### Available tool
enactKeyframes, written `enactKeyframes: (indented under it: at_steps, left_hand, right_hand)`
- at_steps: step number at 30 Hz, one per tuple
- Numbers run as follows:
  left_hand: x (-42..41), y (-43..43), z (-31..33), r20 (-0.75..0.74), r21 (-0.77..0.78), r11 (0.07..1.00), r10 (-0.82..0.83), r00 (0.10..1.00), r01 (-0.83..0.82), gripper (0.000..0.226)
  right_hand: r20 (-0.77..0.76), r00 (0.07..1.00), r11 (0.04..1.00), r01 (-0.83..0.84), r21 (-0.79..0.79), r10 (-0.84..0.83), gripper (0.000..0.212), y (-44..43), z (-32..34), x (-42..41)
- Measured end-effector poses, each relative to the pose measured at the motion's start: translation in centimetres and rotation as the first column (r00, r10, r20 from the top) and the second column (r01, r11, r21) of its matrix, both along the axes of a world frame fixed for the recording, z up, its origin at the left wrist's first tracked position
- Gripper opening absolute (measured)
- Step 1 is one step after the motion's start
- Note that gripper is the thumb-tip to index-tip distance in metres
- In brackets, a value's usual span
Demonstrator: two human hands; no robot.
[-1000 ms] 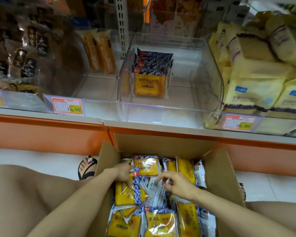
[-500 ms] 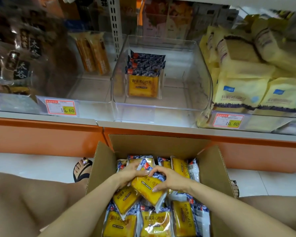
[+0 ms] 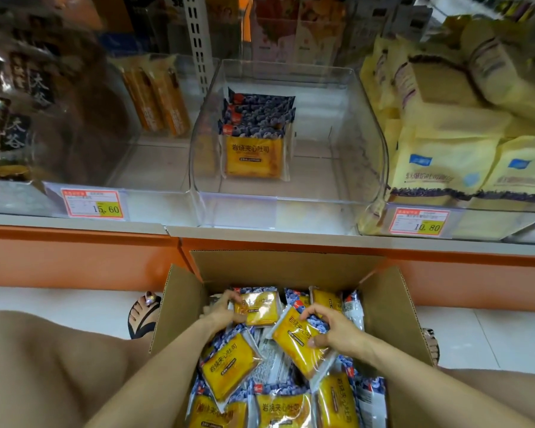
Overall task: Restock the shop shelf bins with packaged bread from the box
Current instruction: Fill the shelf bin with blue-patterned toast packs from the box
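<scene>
Well, far on the left we see dark brown shiny packs (image 3: 28, 103) piled on the white shop shelf (image 3: 28, 222). Just in front of them sits a red and yellow price tag (image 3: 92, 203) that says 15.60. Lower down, on the white floor, a foot in a black sandal (image 3: 144, 316) pokes out beside the box. Next on the shelf stand two tall orange packs (image 3: 158, 97), upright and side by side.

Then we come to the left hand (image 3: 221, 313). It is down in the brown cardboard box (image 3: 393, 319). Its fingers are curled round the left edge of a yellow and blue bread pack (image 3: 258, 310), which stands near the far wall of the box.

Up above, in the middle of the shelf, we see a big clear plastic bin (image 3: 291, 208). A short row of the same bread packs (image 3: 254, 156) stands upright in it, toward its left side.

The box sits on the floor right in front of the shelf, with its flaps open. Many more loose bread packs (image 3: 226, 369) lie in it, some flat and some on edge.

The right hand (image 3: 334, 332) grips a second, tilted bread pack (image 3: 300, 344), just beside the first one. Its fingers hook over the top edge and its thumb presses on the front.

Last, on the right, pale yellow bread bags (image 3: 445, 168) are stacked high on the shelf. In front of them we see another price tag (image 3: 422, 222) that says 10.80.
</scene>
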State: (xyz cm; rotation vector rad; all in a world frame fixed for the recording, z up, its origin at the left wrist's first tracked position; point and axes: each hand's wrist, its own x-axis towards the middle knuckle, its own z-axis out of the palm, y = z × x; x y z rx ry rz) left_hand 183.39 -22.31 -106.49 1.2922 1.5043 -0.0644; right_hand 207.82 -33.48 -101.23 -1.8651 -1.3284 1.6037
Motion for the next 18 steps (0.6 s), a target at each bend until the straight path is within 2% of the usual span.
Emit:
enactKeyframes:
  at_steps: [1, 6, 9, 11, 13, 18]
  left_hand:
    - [0.1, 0.0, -0.1, -0.016, 0.028, 1.000, -0.004, 1.000, 0.005, 0.029]
    - [2.0, -0.9, -0.1, 0.180, 0.128, 0.991, 0.006, 0.984, -0.030, 0.038]
    - [3.2, -1.7, 1.0, 0.288, 0.052, 0.996, 0.050, 0.956, -0.067, 0.033]
    - [3.6, -1.8, 1.9, 0.296, 0.058, 0.996, 0.041, 0.954, -0.061, 0.034]
    - [3.5, -1.5, 2.8, 0.274, 0.130, 0.991, -0.012, 0.962, -0.025, 0.037]
    - [3.0, -1.2, 7.7, 0.213, 0.246, 0.958, -0.202, 0.956, 0.147, 0.041]
  right_hand:
    - [-0.004, 1.000, 1.000, 0.007, 0.007, -0.007, 0.042, 0.0, 0.0, 0.1]
    - [-0.018, 1.000, 1.000, 0.023, 0.014, -0.023, 0.043, 0.0, 0.0, 0.4]
    - [-0.009, 1.000, 1.000, 0.016, 0.023, -0.016, 0.041, 0.0, 0.7, 0.6]
    - [0.033, 0.999, 0.999, 0.000, 0.045, -0.002, 0.040, 0.0, 1.6, 0.8]
    - [0.066, 0.998, 0.996, -0.026, 0.080, 0.021, 0.040, 0.1, 2.8, 1.0]
    - [0.065, 0.992, 0.978, -0.114, 0.177, 0.104, 0.041, 0.0, 7.7, 1.3]
